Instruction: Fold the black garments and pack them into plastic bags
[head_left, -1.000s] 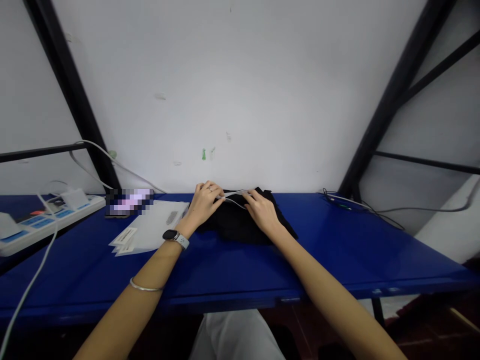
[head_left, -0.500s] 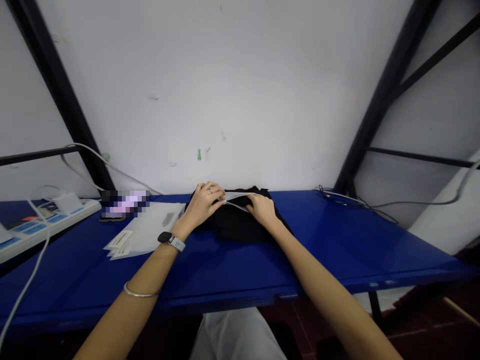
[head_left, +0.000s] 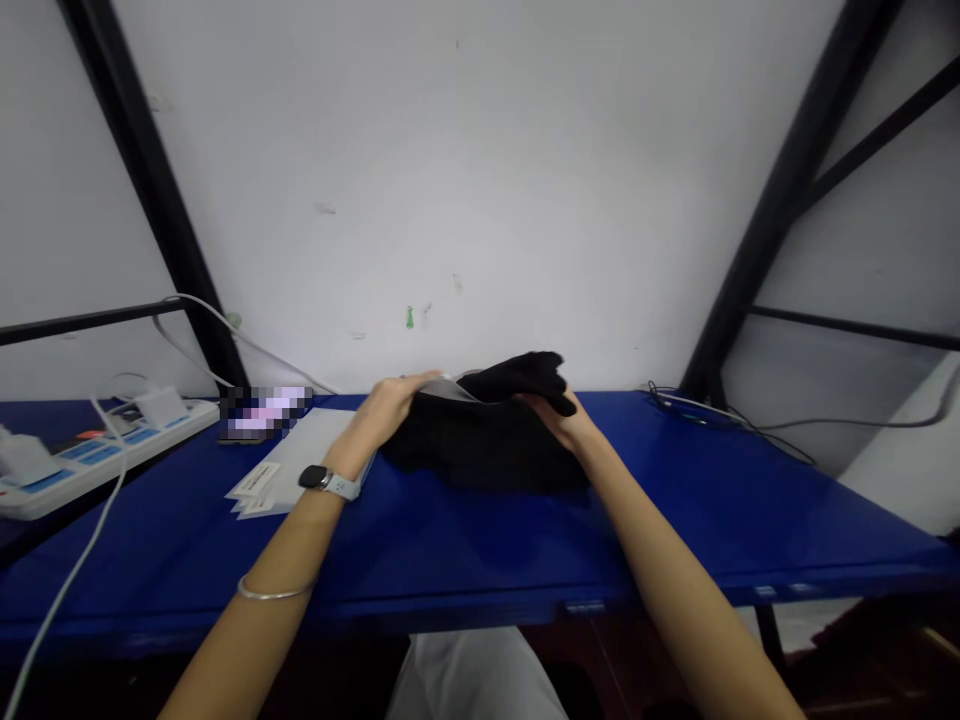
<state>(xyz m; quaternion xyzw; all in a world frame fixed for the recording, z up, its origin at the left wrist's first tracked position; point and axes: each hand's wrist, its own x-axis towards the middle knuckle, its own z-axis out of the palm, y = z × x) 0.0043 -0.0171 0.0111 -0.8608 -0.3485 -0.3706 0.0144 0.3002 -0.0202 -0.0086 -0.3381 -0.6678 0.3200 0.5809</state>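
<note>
Several papers lie between the black cloth and a power strip.

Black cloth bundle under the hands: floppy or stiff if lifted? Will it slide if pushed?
The black cloth bundle is probably floppy: its raised edge droops over the right hand rather than holding shape. Likely light for its bulk, judging by the soft folds. It may slide on the glossy blue tabletop, though it could bunch instead.
</note>
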